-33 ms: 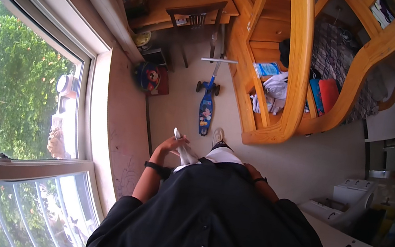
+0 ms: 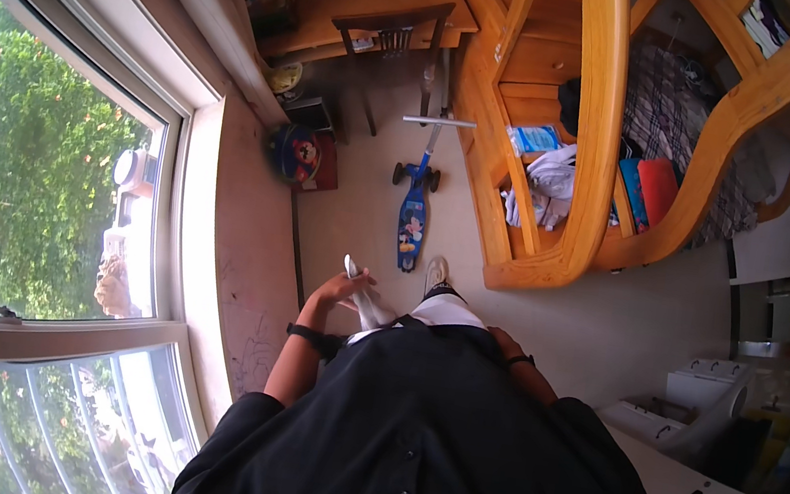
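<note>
While the left hand (image 2: 340,290) curls around a pale, narrow folded cloth (image 2: 363,299), perhaps a sock though the picture is too small to be sure, its fingers are closed on the lower part of that piece and the thumb lies along it. The cloth sits just in front of the person's black shirt (image 2: 419,432), between the shirt and the blue scooter (image 2: 412,211) on the floor beyond. Its long axis runs diagonally: the free tip points up and to the left, away from the shirt and toward the scooter's near end, and the other end disappears against the shirt. The right hand (image 2: 501,341) lies at the far edge of the shirt, on the side opposite the cloth; the shirt hides its fingers, so I cannot tell whether they are apart or together, nor whether they grip anything. As a judgement, the handling looks early: 1 piece is in hand, not yet set down, and more clothes lie heaped in the wooden bunk frame (image 2: 581,142) past the scooter.
</note>
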Demonstrator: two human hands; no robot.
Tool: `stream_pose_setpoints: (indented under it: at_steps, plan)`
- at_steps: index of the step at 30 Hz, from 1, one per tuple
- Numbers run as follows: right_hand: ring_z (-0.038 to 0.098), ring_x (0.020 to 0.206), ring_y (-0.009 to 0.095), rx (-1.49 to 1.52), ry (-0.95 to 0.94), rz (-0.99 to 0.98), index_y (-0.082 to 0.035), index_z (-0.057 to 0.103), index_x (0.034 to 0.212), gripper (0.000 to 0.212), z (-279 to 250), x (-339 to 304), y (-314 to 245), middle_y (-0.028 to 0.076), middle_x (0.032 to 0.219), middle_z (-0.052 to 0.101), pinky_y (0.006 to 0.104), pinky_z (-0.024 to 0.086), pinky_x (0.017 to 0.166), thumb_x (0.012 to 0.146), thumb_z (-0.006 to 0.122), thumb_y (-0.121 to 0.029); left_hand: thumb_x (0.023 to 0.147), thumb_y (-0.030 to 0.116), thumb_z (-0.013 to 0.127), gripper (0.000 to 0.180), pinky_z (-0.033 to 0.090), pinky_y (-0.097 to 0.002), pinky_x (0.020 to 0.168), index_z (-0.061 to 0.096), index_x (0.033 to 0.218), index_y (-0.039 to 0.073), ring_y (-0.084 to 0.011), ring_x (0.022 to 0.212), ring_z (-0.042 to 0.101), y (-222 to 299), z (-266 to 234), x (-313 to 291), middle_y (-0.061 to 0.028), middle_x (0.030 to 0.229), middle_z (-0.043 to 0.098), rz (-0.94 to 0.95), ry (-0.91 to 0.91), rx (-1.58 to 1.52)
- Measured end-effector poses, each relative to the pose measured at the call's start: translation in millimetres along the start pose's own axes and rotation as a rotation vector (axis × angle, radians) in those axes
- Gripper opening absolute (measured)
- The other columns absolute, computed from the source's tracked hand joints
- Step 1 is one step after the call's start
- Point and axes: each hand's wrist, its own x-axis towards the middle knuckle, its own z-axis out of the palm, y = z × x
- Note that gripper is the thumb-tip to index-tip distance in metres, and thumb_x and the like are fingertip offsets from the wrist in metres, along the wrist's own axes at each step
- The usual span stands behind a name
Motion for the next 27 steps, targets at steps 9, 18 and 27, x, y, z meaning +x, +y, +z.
stream_pose_setpoints:
  at_steps: [9,18,27]
  plan:
    - [0.053,0.106,0.035,-0.063,-0.043,-0.038,-0.006,0.06,0.104,0.031,-22.7,8.8,-23.0,0.021,0.109,0.058,0.0399,0.04,0.091,0.083,0.049,-0.026,0.089,0.049,0.047,0.052,0.055,-0.0379,0.072,0.057,0.108,0.002,-0.028,0.087,0.063,-6.4,-28.7,-15.9,-0.0143,0.1,0.062,0.051,0.146,-0.247]
    - [0.047,0.115,0.03,-0.127,-0.262,0.091,-0.004,0.055,0.116,0.037,-47.0,67.5,-18.9,0.021,0.12,0.053,0.0357,0.035,0.097,0.088,0.043,-0.026,0.089,0.048,0.048,0.048,0.054,-0.0378,0.071,0.057,0.106,0.004,-0.0246,0.085,0.064,-15.0,-25.6,1.5,-0.012,0.095,0.064,0.106,0.253,-0.298]
    - [0.057,0.066,0.017,0.051,-0.007,-0.289,-0.001,0.056,0.067,0.01,-117.9,148.1,-60.9,0.007,0.066,0.059,0.0268,0.044,0.064,0.073,0.049,-0.002,0.089,0.045,0.05,0.042,0.053,-0.0363,0.069,0.058,0.102,0.007,-0.0227,0.081,0.064,-2.4,-35.6,7.1,-0.0098,0.093,0.064,0.054,0.368,-0.281]
